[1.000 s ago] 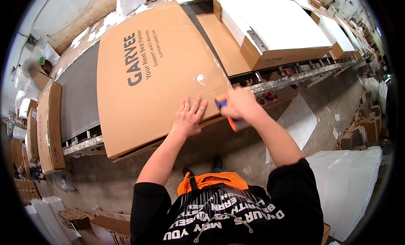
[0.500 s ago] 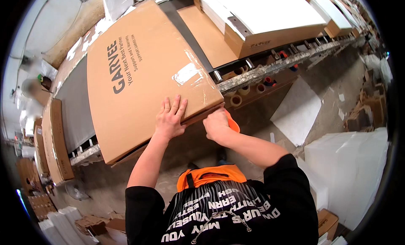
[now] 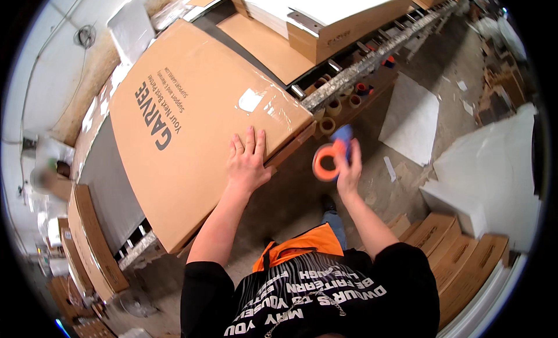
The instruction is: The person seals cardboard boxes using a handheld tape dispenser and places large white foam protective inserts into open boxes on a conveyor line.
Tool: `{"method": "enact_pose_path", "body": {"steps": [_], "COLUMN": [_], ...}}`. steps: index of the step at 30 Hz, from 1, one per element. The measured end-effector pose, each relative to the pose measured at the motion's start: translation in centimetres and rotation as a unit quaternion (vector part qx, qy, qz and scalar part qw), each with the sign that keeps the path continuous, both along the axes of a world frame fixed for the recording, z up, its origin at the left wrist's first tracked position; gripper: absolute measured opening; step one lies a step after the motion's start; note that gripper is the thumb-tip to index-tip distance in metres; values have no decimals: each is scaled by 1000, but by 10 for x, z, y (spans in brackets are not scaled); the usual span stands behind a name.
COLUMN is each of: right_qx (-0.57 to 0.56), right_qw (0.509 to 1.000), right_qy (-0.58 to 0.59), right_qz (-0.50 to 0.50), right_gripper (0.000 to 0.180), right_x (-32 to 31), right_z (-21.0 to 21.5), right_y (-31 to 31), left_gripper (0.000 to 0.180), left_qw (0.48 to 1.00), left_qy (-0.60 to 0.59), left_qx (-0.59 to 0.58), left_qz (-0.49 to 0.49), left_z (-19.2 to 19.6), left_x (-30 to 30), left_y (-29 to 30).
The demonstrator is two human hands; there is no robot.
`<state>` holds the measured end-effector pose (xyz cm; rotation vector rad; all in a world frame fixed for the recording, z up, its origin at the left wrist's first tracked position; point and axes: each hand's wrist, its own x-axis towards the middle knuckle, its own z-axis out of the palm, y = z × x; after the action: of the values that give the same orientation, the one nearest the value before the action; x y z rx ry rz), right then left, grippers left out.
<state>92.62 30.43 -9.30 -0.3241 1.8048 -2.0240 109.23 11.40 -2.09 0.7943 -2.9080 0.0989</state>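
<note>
Tape, in clear strips, is seen already laid across the near corner of the large flat cardboard carton (image 3: pixel 197 128), which lies on the roller conveyor (image 3: pixel 354 67). The left hand (image 3: pixel 249 163) is pressed flat on the carton's near edge, palm down and fingers spread, gripping nothing. The right hand (image 3: pixel 349 166) is closed around an orange tape dispenser (image 3: pixel 326 161), which is held clear of the carton, off its right corner and above the floor. Half a second ago the dispenser was being drawn along the carton's edge just beside the left hand; it has since been lifted away to the right, so the strip over that corner is judged to be finished and cut free. The carton has stayed in place under the left hand. Spare tape rolls (image 3: pixel 334 108) are stored under the conveyor rail, and an open carton with white panels (image 3: pixel 325 12) is seen farther along the line.
</note>
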Motion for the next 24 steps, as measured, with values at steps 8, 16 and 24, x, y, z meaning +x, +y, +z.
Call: {"method": "enact_pose_path", "body": {"steps": [8, 16, 24], "right_qx": [-38, 3, 202], "right_qw": [973, 998, 762], "right_qy": [-119, -58, 578], "right_qz": [-194, -28, 213], "right_gripper": [70, 62, 44], "right_x": [147, 273, 326], "right_z": [-37, 37, 199], "right_y": [-96, -25, -169], "left_gripper": [95, 94, 86], "left_qw": [993, 996, 983], "left_qy": [70, -2, 184], "left_qx": [71, 70, 16], "left_qz": [-70, 58, 5], "left_z": [-15, 6, -24], "left_x": [65, 355, 369], "left_y": [-20, -8, -22]}}
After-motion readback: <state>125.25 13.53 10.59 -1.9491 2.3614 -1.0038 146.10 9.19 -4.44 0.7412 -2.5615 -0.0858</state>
